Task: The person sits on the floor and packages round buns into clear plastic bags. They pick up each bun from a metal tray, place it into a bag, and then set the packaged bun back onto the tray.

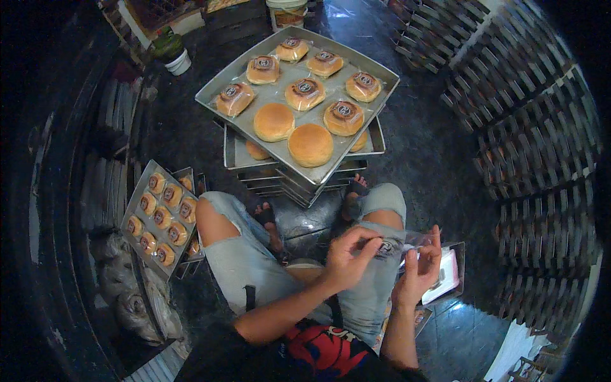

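Note:
Over my right thigh, a clear plastic bag (pixel 387 246) with a dark printed emblem stretches between my two hands. My left hand (pixel 352 255) pinches its left edge between thumb and fingers. Close to the bag's right side, my right hand (pixel 421 272) has its index finger raised; whether it grips the film cannot be made out. Before me a metal baking tray (pixel 377 102) tops a stack of trays. Two bare round buns, one bun (pixel 310 145) at the near corner and another bun (pixel 274 122) beside it, lie there with several wrapped buns (pixel 304 94).
At my left stands a second tray (pixel 138 191) of wrapped buns on other trays. Beyond my right hand is a box (pixel 444 277) holding printed packaging. Slatted racks (pixel 534 200) line the right side. A white bucket (pixel 286 14) stands behind the tray stack.

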### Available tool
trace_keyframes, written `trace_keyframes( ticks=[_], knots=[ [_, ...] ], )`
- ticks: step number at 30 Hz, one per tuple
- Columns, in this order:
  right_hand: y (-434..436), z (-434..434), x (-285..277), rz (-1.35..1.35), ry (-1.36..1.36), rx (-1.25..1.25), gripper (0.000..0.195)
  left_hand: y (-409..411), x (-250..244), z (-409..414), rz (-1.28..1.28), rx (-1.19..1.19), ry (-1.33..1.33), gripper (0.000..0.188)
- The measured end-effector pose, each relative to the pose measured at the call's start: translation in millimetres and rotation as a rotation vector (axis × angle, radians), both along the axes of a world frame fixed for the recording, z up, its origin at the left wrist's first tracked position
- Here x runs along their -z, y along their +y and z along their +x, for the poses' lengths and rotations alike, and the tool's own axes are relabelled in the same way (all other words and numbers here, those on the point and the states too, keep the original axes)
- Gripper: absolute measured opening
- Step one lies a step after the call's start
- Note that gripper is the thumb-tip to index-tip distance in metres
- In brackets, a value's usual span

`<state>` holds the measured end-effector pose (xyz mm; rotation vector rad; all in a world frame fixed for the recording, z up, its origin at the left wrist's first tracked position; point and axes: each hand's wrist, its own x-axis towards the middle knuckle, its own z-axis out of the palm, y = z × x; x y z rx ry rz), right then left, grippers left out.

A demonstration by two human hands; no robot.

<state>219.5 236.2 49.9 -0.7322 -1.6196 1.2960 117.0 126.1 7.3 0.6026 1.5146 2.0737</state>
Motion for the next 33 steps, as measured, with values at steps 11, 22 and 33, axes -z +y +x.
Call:
trace_keyframes(
  ticks=[11, 22, 33],
  knots=[
    [-30.3, -103.9, -29.2, -0.024, -0.188, -0.659, 0.017, -146.2, 13.2, -100.1, -0.054, -0.453, -0.506, 0.023],
    [-10.5, -435.5, -11.0, 1.141, -0.481, -1.314, 0.06, -177.4, 37.6, -132.6, 0.44, -0.601, -0.944, 0.025],
    [24.9, -431.1, -51.6, 0.783, -0.72, -1.543, 0.064, -170.8, 76.7, -133.8, 0.321, -0.433, -1.041, 0.023]
  ],
)
